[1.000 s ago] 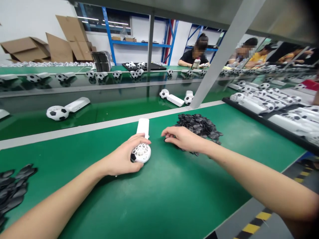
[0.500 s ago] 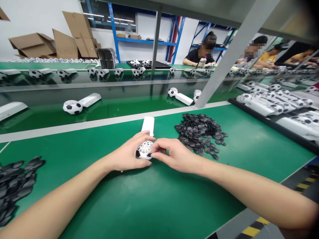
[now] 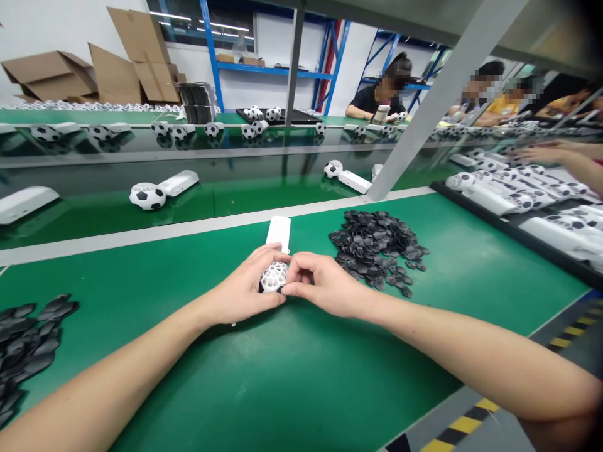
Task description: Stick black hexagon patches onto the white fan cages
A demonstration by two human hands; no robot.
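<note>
A white lattice ball (image 3: 273, 275) with a few black patches along its lower side rests on the green work surface (image 3: 264, 383). My left hand (image 3: 247, 285) is wrapped round its left side, thumb in front. The fingers of my right hand (image 3: 325, 285) are pinched together against the ball's lower right; what they hold, if anything, is hidden. A white elongated part (image 3: 279, 232) lies just behind the ball. Dark loose pieces form a pile (image 3: 377, 242) to the right of my hands, and a second pile (image 3: 31, 345) lies at the far left.
Behind a pale rail (image 3: 188, 232), a belt (image 3: 235, 201) carries balls with white parts. A black-edged tray (image 3: 509, 231) of similar parts stands at the right, with another person's hands (image 3: 551, 152) over it. A slanted post (image 3: 424, 107) rises behind the dark pile.
The ball and white part on the belt have shifted right. Another person's hands have appeared above the right tray. My right-hand fingertips have moved slightly left along the ball, and the view has shifted a little.
</note>
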